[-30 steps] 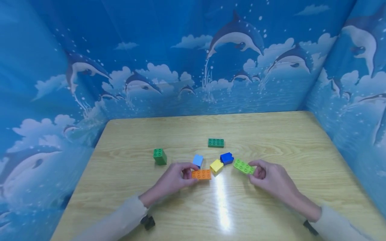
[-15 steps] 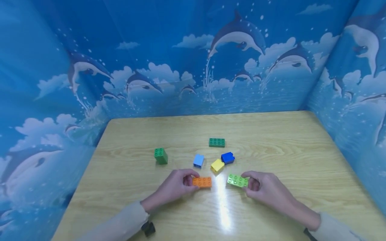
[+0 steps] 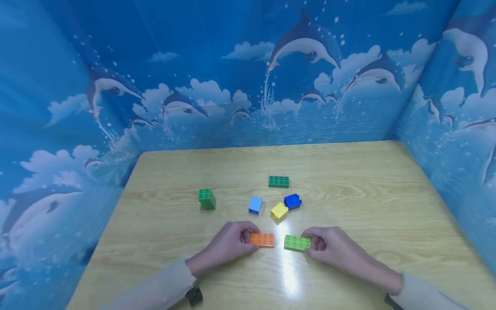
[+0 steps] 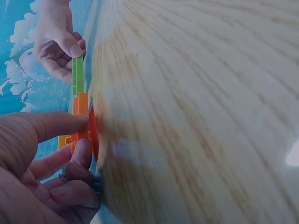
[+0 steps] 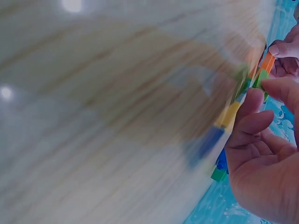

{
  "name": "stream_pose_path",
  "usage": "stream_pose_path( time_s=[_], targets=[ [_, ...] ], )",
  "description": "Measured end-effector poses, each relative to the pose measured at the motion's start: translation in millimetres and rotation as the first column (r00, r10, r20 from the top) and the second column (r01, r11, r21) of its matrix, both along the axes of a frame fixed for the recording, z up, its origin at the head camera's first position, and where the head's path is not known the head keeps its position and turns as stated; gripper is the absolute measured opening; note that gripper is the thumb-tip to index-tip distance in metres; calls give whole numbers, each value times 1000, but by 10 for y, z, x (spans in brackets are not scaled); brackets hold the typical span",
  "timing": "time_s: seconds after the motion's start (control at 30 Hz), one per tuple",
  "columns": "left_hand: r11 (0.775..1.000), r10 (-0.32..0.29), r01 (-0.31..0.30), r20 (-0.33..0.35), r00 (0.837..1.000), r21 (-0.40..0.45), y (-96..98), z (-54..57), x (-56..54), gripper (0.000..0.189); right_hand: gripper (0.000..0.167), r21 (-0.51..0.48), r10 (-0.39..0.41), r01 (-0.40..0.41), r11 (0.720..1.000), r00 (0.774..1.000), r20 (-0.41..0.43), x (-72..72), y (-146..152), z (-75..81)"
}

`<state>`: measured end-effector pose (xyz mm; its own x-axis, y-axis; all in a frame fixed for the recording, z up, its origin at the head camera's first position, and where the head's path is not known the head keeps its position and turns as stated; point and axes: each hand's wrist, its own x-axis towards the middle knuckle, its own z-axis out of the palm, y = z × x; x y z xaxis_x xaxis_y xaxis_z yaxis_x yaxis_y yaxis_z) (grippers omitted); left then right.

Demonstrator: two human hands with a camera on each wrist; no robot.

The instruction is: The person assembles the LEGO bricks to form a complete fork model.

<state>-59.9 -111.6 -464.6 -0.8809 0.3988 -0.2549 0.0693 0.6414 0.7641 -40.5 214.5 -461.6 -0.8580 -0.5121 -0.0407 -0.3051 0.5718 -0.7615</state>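
My left hand (image 3: 234,242) pinches the left end of an orange building brick (image 3: 264,240), studs up, between thumb and fingers. Facing it, my right hand (image 3: 329,245) grips the right end of a lime green brick (image 3: 296,243), also studs up. A narrow gap separates the two bricks in the head view, and they lie nearly in one line. In the left wrist view the orange brick (image 4: 82,116) is held close over the table top. The right wrist view shows the lime brick (image 5: 261,80) between thumb and fingers.
Beyond the hands lie a light blue brick (image 3: 255,205), a yellow brick (image 3: 279,211) and a dark blue brick (image 3: 292,201). Farther back is a flat dark green brick (image 3: 278,181); a tall green block (image 3: 207,199) stands left. Dolphin-print curtains border the wooden table (image 3: 348,172).
Both hands have come nearer to me with their bricks. The lime brick has moved left and straightened, closing toward the orange one. The other bricks stay put.
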Motion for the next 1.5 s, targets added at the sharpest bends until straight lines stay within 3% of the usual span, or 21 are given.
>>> stream_pose_path(
  time_s=[0.3, 1.0, 1.5],
  targets=[
    [1000, -8, 8, -17, 1000, 6, 25, -36, 9, 41, 37, 28, 27, -28, 999, 999, 23, -34, -95, 0],
    [999, -29, 29, -1, 1000, -19, 29, 6, 23, 39, 35, -3, 23, -23, 1000, 998, 57, -104, -226, -1],
    [999, -40, 40, -1, 999, -5, 17, 0, 14, 40, 38, 39, 16, -19, 999, 998, 64, -127, -216, 15]
  ],
)
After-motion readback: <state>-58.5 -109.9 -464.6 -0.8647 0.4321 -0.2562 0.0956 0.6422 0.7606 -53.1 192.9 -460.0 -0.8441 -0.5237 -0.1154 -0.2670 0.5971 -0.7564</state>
